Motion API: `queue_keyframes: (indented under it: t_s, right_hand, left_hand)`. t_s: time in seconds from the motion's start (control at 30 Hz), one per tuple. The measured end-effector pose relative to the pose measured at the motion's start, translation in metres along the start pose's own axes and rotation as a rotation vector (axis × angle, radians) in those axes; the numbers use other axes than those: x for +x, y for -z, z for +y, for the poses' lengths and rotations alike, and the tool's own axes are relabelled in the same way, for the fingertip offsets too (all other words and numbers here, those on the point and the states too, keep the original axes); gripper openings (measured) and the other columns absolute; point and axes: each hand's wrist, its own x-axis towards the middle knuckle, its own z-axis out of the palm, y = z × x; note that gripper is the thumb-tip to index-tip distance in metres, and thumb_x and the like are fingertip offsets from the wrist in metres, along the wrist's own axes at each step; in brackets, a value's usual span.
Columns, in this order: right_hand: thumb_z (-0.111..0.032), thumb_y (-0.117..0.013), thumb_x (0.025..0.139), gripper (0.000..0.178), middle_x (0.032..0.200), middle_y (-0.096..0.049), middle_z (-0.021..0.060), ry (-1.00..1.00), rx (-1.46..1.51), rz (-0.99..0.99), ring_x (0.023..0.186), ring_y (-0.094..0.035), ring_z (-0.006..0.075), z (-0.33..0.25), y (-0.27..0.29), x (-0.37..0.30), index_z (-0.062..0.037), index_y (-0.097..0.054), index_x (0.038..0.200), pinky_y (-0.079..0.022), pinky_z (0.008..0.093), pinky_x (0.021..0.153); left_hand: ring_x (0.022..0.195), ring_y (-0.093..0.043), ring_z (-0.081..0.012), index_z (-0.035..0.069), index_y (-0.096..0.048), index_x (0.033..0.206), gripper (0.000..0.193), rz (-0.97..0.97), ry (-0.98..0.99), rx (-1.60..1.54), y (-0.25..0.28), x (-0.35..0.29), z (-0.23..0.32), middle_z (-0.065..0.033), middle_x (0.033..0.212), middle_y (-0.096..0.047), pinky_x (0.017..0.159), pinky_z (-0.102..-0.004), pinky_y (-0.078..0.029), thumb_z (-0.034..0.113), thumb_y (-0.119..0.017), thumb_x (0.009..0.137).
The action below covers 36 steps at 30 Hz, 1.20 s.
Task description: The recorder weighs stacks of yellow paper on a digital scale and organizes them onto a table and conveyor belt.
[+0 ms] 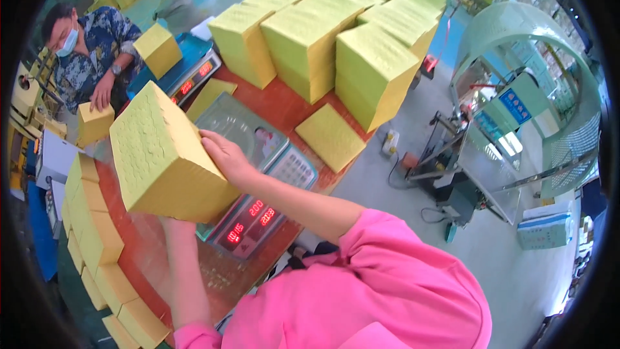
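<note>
Yellow stack [161,155] of paper sheets, thick block shape, held up in the air over the red worktop [271,100], tilted w/ its top face turned up and left. Top face is embossed w/ small bumps; side faces show fine sheet edges, a bit darker yellow. Corners crisp, block looks squared up.

Right hand [223,155] lies flat against the stack's right side, fingers spread and extended, palm pressing on it. Left hand is under the stack's near bottom edge, mostly hidden; only the wrist and forearm show, so can't tell how its fingers sit. Pink sleeves near bottom of view.

Just below and right of the stack: scale [258,155] w/ a clear-wrapped pan and red digit display facing near. A loose thin pile [330,136] lies right of the scale on the worktop. Far side: rows of tall stacks [323,39]. Left edge: more blocks [90,220] lined along the worktop's rim.

Far left: another person in a patterned shirt, hand on a small block [93,123], w/ a second scale [187,71] carrying a block [158,48] by them. Right: packing machine [491,129] on the floor, well apart.
</note>
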Motion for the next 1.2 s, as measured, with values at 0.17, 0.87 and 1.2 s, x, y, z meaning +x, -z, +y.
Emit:
queue_keyframes:
  t_s: [0.17,0.87,1.2]
  right_hand:
    - [-0.029,-0.047,0.100,0.044,0.132,-0.057,0.0173,0.105,-0.051,0.141,0.125,-0.052,0.0266,-0.010,0.002,-0.064,0.0016,-0.052,0.132,-0.038,0.0320,0.105]
    - [-0.020,-0.049,0.099,0.042,0.132,-0.055,0.0138,-0.058,-0.375,0.172,0.123,-0.051,0.0216,-0.033,0.149,-0.059,0.0037,-0.051,0.134,-0.040,0.0335,0.102]
    - [-0.035,-0.060,0.094,0.048,0.120,-0.062,0.0058,-0.390,-0.069,0.003,0.108,-0.055,0.0170,0.003,0.131,-0.030,-0.0028,-0.057,0.130,-0.044,0.0319,0.093]
  left_hand:
    - [0.119,-0.053,-0.0273,0.007,-0.040,0.140,0.050,0.045,0.115,0.015,-0.022,-0.068,0.009,-0.0141,0.135,-0.051,0.096,-0.0448,-0.049,0.039,-0.041,0.102]
    - [0.087,-0.063,-0.0176,0.001,-0.057,0.119,0.044,0.127,0.013,0.077,0.022,-0.043,-0.024,-0.0075,0.103,-0.066,0.081,-0.0352,-0.051,0.035,-0.062,0.091]
    - [0.104,-0.063,-0.0197,-0.001,-0.054,0.125,0.044,0.093,0.178,-0.179,0.054,-0.034,-0.049,-0.0132,0.119,-0.063,0.089,-0.0348,-0.051,0.026,-0.063,0.092]
